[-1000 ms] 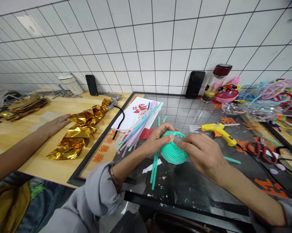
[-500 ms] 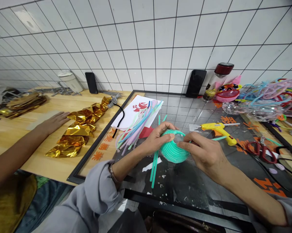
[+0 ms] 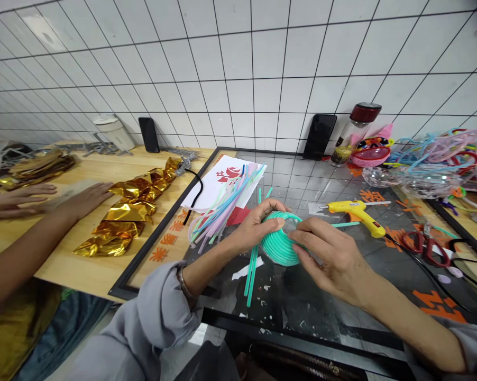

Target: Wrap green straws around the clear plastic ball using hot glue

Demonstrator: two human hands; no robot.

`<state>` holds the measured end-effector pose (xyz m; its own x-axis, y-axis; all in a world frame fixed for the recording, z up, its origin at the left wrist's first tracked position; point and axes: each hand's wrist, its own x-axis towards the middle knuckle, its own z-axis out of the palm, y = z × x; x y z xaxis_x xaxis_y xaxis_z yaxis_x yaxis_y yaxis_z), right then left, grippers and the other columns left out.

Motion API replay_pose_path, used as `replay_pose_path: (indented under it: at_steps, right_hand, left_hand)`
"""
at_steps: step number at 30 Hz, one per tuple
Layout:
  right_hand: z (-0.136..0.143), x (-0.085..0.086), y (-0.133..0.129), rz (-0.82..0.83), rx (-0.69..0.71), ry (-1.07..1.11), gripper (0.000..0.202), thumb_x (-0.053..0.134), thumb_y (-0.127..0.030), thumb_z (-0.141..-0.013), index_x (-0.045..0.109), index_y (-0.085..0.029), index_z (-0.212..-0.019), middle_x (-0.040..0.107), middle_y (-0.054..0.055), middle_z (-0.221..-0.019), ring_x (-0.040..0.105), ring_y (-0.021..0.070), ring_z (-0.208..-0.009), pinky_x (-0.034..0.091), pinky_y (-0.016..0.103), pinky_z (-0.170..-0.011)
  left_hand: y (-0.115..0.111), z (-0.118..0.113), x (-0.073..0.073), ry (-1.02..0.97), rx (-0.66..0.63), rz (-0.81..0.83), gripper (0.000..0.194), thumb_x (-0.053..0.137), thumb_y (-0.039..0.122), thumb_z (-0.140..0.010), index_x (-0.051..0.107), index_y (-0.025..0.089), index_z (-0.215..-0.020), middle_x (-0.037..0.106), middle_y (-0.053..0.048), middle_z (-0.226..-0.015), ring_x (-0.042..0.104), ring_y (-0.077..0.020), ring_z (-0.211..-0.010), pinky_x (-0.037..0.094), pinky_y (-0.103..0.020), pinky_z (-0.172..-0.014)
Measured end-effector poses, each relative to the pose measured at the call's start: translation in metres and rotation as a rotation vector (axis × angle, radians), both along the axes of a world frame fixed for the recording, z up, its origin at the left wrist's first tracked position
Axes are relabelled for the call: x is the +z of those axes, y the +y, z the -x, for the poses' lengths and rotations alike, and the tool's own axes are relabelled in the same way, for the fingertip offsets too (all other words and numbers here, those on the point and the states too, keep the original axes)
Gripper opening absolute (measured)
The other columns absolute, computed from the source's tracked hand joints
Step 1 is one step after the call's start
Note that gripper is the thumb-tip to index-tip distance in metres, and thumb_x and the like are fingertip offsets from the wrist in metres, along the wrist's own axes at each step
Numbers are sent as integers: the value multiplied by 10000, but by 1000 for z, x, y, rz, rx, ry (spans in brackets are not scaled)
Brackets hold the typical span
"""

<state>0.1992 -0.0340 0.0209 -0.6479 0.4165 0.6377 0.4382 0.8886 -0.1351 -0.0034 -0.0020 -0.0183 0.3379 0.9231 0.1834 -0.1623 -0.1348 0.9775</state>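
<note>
A round clear plastic form (image 3: 290, 226) is wrapped in coils of green pipe cleaner (image 3: 280, 248), its uncovered top showing through. My left hand (image 3: 262, 222) grips it from the left, thumb on the upper coils. On the right side, my right hand (image 3: 326, 251) pinches at the edge of the uppermost coil, the exact contact hidden by the fingers. From behind that hand a green strand (image 3: 346, 224) sticks out to the right. Loose green pipe cleaners (image 3: 251, 278) lie under and in front of the wrapped form.
A yellow glue gun (image 3: 355, 211) and red-handled scissors (image 3: 425, 247) lie to the right. Pastel pipe cleaners (image 3: 226, 203) rest on white paper (image 3: 207, 182). At left, another person's hands (image 3: 90, 201) lie beside crumpled gold foil (image 3: 123, 214). Two phones lean against the wall.
My right hand's fingers have shifted slightly along the coil, and the strand behind it reaches less far right. Another person's second hand has come into view at the left.
</note>
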Motion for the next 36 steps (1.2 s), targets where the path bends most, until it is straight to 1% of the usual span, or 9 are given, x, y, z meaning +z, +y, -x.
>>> replay_pose_path:
  at_steps: [3,9,12,14,16,18,21,28,36]
  right_hand:
    - [1,0,1,-2,6,8,141,556,-112,-948,629,-158,-1060,676,85,-928,644,185,-835,567,303,-744]
    - [2,-2,3,32,45,49,167,526,-86,-956,650,-186,-1009,684,67,-896,644,167,-806,558,288,-720]
    - [2,-2,4,31,36,53,153,532,-89,-958,648,-189,-968,676,69,-892,624,173,-813,541,304,-711]
    - [1,-2,5,12,7,46,126,550,-114,-957,650,-188,-935,678,95,-953,624,197,-869,532,340,-731]
    - [0,0,7,27,-6,33,102,569,-139,-954,651,-190,-923,675,131,-1090,631,233,-986,531,394,-794]
    - [0,1,10,64,13,25,78,584,-155,-951,648,-199,-939,658,148,-1219,619,262,-1110,522,450,-877]
    - [-1,3,14,87,44,16,78,587,-155,-950,640,-209,-973,648,151,-1305,593,273,-1217,501,493,-959]
    - [-2,5,15,136,68,-17,102,581,-147,-950,643,-197,-1013,719,119,-1235,591,280,-1253,476,508,-1001]
    - [-2,5,14,201,51,-48,153,571,-183,-962,565,-211,-1113,709,121,-1226,573,301,-1270,451,506,-997]
  left_hand:
    - [0,0,1,-2,-2,5,253,690,369,-835,587,213,-1006,644,-55,-1131,583,-202,-1078,422,-333,-983]
    - [0,0,3,3,-4,5,260,702,370,-821,590,209,-992,644,-62,-1129,578,-209,-1085,427,-330,-970]
    - [1,1,3,4,-17,-12,244,694,362,-826,589,214,-990,640,-59,-1126,568,-211,-1113,418,-330,-985]
    - [1,1,2,10,-18,-24,232,683,344,-830,583,214,-995,637,-53,-1118,560,-213,-1128,412,-329,-991]
    - [1,2,1,22,-4,-31,221,670,321,-831,579,215,-1003,630,-42,-1085,557,-209,-1104,415,-322,-965]
    - [1,2,0,39,12,-34,219,656,312,-830,580,215,-1011,617,-29,-1033,553,-201,-1050,419,-311,-918]
    - [2,3,1,47,20,-42,227,648,321,-827,578,215,-1015,597,-21,-997,539,-194,-1002,414,-302,-879]
    - [3,2,1,15,-12,-61,240,671,362,-825,566,214,-981,573,-24,-1000,523,-192,-1007,398,-306,-915]
    - [4,3,-4,-2,-41,-38,291,671,395,-844,555,212,-1039,562,-21,-1004,525,-171,-948,400,-287,-851]
